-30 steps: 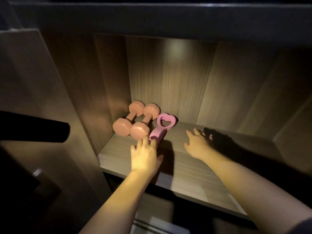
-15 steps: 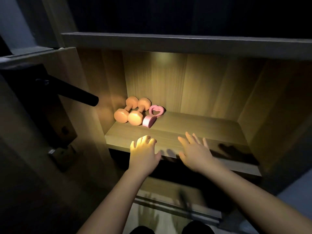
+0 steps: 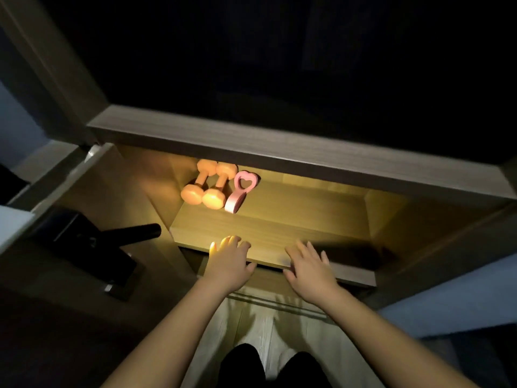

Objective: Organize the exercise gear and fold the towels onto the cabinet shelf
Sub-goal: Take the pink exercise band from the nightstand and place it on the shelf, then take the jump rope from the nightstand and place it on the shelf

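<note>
Two orange dumbbells (image 3: 205,189) lie side by side at the shelf's (image 3: 279,225) back-left corner, with a pink heart-handled grip tool (image 3: 240,191) just to their right.

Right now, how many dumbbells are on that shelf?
2. The first dumbbell lies nearest the left wall; the second dumbbell lies beside it, next to the pink heart-shaped grip. The board above may hide more.

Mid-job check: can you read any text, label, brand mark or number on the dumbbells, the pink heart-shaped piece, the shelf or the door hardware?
No readable text anywhere in this view.
Orange dumbbells: plain, no markings visible.
Pink heart-shaped piece: plain, no label visible.
Cabinet shelf: bare wood grain only.
Black door handle: too dark to make out any mark.
</note>
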Tool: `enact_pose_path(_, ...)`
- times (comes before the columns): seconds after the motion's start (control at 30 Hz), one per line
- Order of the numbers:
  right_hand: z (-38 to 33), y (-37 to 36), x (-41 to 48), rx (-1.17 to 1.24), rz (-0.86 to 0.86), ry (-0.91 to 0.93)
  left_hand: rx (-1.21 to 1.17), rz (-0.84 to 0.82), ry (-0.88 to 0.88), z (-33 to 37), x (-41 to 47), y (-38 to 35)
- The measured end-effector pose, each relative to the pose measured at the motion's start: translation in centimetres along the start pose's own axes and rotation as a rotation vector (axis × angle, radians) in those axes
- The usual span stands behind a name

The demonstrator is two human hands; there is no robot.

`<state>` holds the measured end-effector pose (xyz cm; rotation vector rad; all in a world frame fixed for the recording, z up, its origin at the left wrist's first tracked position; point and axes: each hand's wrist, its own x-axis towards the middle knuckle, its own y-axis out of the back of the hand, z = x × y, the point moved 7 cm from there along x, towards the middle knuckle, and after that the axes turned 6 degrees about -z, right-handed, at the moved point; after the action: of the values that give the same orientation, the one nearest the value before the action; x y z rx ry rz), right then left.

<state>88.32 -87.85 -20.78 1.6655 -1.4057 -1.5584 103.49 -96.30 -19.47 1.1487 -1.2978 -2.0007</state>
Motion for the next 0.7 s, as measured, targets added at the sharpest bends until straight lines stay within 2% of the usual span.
enact_pose_path(0.07,0.5,0.4,-3.5,0.052,-0.073,-0.032,0.018,-0.116,-0.031,0.9,-1.6,0.7)
enact_pose_path(0.13,1.5,0.8,-6.6,0.104,-0.095,-0.076,0.053,-0.154,-0.078,2.2,-2.7,1.9)
enact_pose_path(0.27,4.3,2.3,-10.3,0.181,0.005,-0.201,0.111,-0.180,-0.256,7.4,-3.3,3.3)
enact_pose_path(0.47,10.5,2.2,-14.1,0.307,0.108,-0.438,0.269,-0.296,-0.522,17.8,-2.9,1.7)
enact_pose_path(0.7,23.0,-0.4,-21.5,0.476,0.157,-0.677,0.441,-0.445,-0.757,31.8,-3.8,-4.5)
